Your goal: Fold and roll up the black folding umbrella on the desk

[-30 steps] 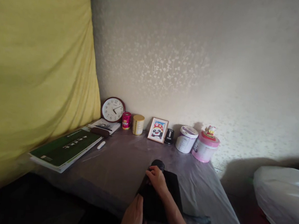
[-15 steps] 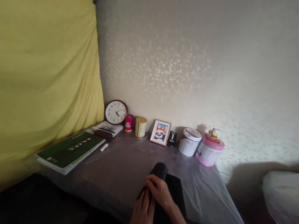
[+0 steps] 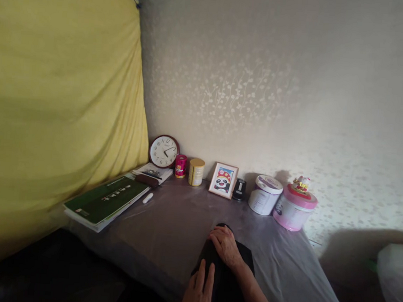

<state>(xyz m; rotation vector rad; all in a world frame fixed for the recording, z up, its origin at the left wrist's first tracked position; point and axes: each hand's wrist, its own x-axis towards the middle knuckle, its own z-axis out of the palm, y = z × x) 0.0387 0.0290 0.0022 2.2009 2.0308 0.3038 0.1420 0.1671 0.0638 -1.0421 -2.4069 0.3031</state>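
Note:
A dark piece of folded black cloth (image 3: 226, 283) lies on the covered table near its front edge; exactly what it is I cannot tell. My left hand (image 3: 197, 288) rests flat on its near left part, fingers stretched and spread. Farther up, my right hand (image 3: 227, 246) lies over the cloth's rounded far end, fingers extended across the top and tips bent over the left side. Both hands touch the cloth, and the right forearm crosses over its right part.
A green book (image 3: 109, 199), a brown case (image 3: 146, 180) and a white stick-like object (image 3: 148, 198) lie left. Along the wall stand a clock (image 3: 164, 151), a pink can (image 3: 180, 166), a yellow-lidded can (image 3: 196, 172), a framed panda picture (image 3: 223, 180), a white tub (image 3: 265, 196) and a pink tub (image 3: 293, 212).
My hands have moved apart: the right now covers the cloth's far end, and the left has spread its fingers flat. The cloth's raised far end looks lower. The view has shifted slightly left.

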